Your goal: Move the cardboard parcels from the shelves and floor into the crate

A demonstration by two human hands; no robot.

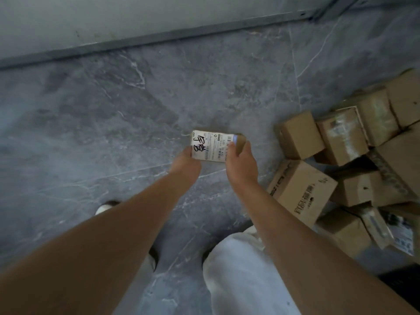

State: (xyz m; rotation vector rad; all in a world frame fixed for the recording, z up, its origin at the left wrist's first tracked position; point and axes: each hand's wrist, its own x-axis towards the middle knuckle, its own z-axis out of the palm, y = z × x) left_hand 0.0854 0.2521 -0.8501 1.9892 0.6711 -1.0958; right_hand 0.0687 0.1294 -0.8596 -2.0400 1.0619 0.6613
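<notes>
A small cardboard parcel [213, 145] with a white shipping label and black handwriting on top is in the middle of the view, low over the grey floor. My left hand [185, 163] grips its left edge and my right hand [242, 162] grips its right edge, fingers curled over the side. I cannot tell whether the parcel touches the floor. A heap of several brown cardboard parcels [302, 189] lies on the floor to the right, some taped, some printed. No crate is in view.
Grey marble-patterned floor tiles [113, 114] spread to the left and ahead. A grey metal rail [159, 38] runs along the base of a wall at the top. My legs in white trousers [241, 276] and a shoe [104, 208] stand below.
</notes>
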